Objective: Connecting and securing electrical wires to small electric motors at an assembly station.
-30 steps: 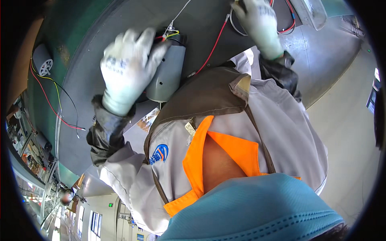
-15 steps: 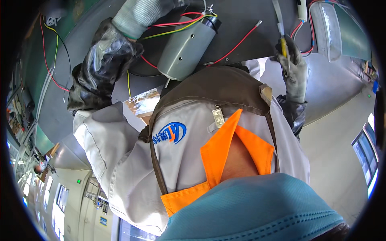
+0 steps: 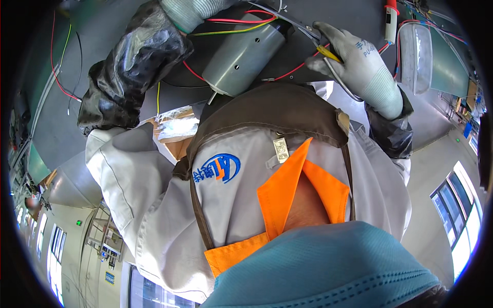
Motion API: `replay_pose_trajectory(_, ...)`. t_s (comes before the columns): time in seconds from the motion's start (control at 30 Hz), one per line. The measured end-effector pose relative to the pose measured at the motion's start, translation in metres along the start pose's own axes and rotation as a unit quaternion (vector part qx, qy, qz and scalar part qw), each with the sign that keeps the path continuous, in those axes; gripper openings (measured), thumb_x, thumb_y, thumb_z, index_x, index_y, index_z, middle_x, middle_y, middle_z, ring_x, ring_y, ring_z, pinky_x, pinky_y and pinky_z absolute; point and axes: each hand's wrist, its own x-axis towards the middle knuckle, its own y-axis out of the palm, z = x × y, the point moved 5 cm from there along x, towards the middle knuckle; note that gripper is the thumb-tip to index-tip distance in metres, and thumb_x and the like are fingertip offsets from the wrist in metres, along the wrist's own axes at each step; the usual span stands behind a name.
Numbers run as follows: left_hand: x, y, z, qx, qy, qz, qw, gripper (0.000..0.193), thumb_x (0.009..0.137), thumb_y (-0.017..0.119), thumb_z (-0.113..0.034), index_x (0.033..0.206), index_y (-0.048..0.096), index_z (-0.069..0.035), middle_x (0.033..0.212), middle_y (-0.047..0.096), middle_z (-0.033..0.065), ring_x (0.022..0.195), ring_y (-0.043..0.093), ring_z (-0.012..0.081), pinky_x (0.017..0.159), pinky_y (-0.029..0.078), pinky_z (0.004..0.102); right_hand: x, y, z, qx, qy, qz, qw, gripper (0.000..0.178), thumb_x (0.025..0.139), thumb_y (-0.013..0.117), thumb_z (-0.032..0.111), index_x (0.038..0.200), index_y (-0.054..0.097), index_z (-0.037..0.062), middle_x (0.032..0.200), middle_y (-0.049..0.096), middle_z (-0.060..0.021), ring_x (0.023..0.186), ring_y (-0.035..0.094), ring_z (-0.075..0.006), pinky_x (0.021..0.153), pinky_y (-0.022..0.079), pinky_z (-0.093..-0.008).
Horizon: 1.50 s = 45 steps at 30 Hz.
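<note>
My right hand (image 3: 354, 59), in a grey-white glove, is closed on a long slim metal tool (image 3: 333, 76) with a yellow part and a curved metal handle; its kind is unclear. The tool's thin end reaches left over the far end of a grey cylindrical motor (image 3: 239, 59). Red wires (image 3: 239, 21) and a yellow-green wire (image 3: 231, 32) run from that end toward my left hand (image 3: 192, 11). This gloved hand is at the top edge, its fingers out of the picture. The motor lies on its side, its shaft pointing at me.
A dark work surface (image 3: 205, 84) carries the motor. On the right are a white tube with a red end (image 3: 391, 23) and a clear-walled tray (image 3: 416, 56) with wires beside it. Loose red, green and black wires (image 3: 56, 77) hang at far left.
My right hand has moved left and up with the metal tool, swinging its thin end from upright to pointing left at the motor's far end. My left hand has shifted slightly up.
</note>
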Motion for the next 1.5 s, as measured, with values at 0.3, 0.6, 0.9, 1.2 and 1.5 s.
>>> replay_pose_trajectory(0.3,-0.145,0.077,-0.094,0.342,0.005,0.438,0.831,0.061,0.095,0.071,-0.05,0.117,0.069,0.008,0.108,0.072,0.0198,0.092,0.071,0.0324,0.083,0.056,0.0393,-0.001,0.003,-0.077,-0.139,0.105,-0.16,0.972,0.046,0.096,0.068,0.024,0.14,0.061,0.0133,0.096,0.07,-0.0175,0.082,0.068,-0.0378,0.085,0.056,-0.0403)
replay_pose_trajectory(0.6,-0.133,0.066,0.005,0.782,0.215,-0.134,0.569,0.076,0.089,0.063,-0.065,0.133,0.063,-0.004,0.115,0.063,0.021,0.112,0.061,0.0411,0.095,0.049,0.0478,0.035,0.068,0.008,0.537,0.156,0.164,0.813,0.039,0.098,0.072,0.037,0.104,0.072,-0.0015,0.079,0.065,-0.0024,0.067,0.064,-0.0097,0.058,0.052,-0.0299)
replay_pose_trajectory(0.9,0.055,-0.045,-0.075,0.574,0.34,-0.488,0.562,0.052,0.099,0.067,-0.026,0.136,0.055,0.009,0.119,0.068,0.0183,0.1,0.069,0.0279,0.091,0.055,0.0382,0.247,0.021,-0.072,0.706,-0.079,-0.17,0.683,0.033,0.098,0.067,0.017,0.128,0.064,0.0031,0.094,0.07,-0.0115,0.087,0.068,-0.0196,0.079,0.055,-0.0317)
replay_pose_trajectory(1.2,-0.058,-0.078,-0.052,0.067,0.102,-0.272,0.955,0.047,0.1,0.063,-0.02,0.142,0.055,0.0,0.118,0.07,0.0099,0.093,0.064,0.017,0.076,0.052,0.0283,0.088,0.032,-0.023,0.474,-0.07,-0.08,0.874,0.049,0.104,0.061,0.034,0.138,0.059,-0.0013,0.119,0.071,-0.0112,0.106,0.069,-0.0206,0.097,0.056,-0.0343)
replay_pose_trajectory(1.5,-0.23,-0.013,0.0,0.239,-0.062,-0.398,0.883,0.034,0.102,0.063,-0.029,0.117,0.061,0.002,0.077,0.063,0.0067,0.062,0.058,0.0127,0.055,0.044,0.0256,-0.01,-0.091,-0.234,0.387,0.118,-0.432,0.806,0.045,0.1,0.065,0.021,0.14,0.057,0.0031,0.09,0.071,-0.0076,0.077,0.063,-0.0087,0.071,0.051,-0.0241)
